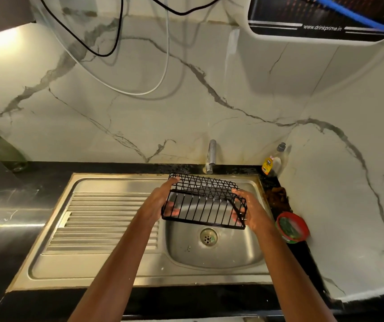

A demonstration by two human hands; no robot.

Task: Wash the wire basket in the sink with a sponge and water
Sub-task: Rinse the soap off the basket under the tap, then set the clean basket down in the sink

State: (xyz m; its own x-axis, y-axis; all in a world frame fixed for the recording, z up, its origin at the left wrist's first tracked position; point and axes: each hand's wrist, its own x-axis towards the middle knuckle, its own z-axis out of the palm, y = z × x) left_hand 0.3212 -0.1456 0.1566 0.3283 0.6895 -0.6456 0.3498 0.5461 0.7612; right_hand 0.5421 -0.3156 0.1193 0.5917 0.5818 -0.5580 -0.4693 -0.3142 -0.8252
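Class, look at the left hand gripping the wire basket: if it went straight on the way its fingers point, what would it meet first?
Probably the tap. The left hand grips the wire basket's left end, pointing up toward the back right; depth is unclear from this single view.

Soap bottle [272,163] and red bowl [292,227] on counter [12,180]

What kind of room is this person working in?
Most likely a home kitchen: a steel sink with a ribbed drainboard set in a dark counter, a tap at a marble-look backsplash, and a dish soap bottle beside it.
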